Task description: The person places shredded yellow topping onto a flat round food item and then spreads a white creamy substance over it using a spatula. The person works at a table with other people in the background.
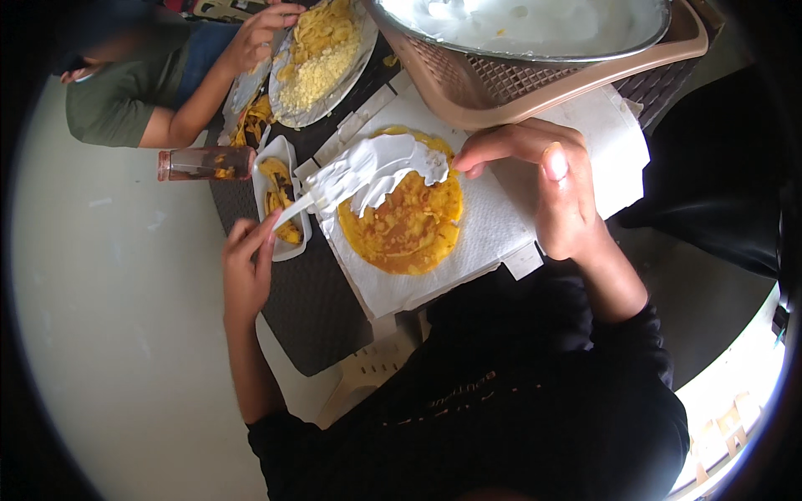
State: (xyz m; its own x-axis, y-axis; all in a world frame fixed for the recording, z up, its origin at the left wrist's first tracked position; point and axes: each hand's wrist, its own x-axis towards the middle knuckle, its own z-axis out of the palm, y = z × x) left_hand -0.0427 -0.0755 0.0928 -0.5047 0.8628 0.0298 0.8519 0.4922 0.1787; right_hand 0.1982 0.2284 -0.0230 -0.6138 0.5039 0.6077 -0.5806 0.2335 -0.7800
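My left hand [249, 260] is closed around the white handle of a spatula [294, 210], whose blade is thickly coated in white cream. The coated end lies over a round, yellow-brown flat cake [405, 230]. White cream [401, 163] covers part of its far half, while the near half shows a bare browned surface. My right hand [547, 179] hovers at the cake's right edge, thumb raised apart from the bent fingers. Nothing shows in it; whether the fingertips touch the cake I cannot tell. White paper [493, 221] lies under the cake on an opened-out box.
A metal bowl of white cream [535, 58] sits on a brown plastic basket [518, 113] at the far right. Left are a tray of bananas [298, 242], a glass [205, 164], and a plate [294, 119] of yellow crumbs. Another person's hand [255, 37] is beside that plate.
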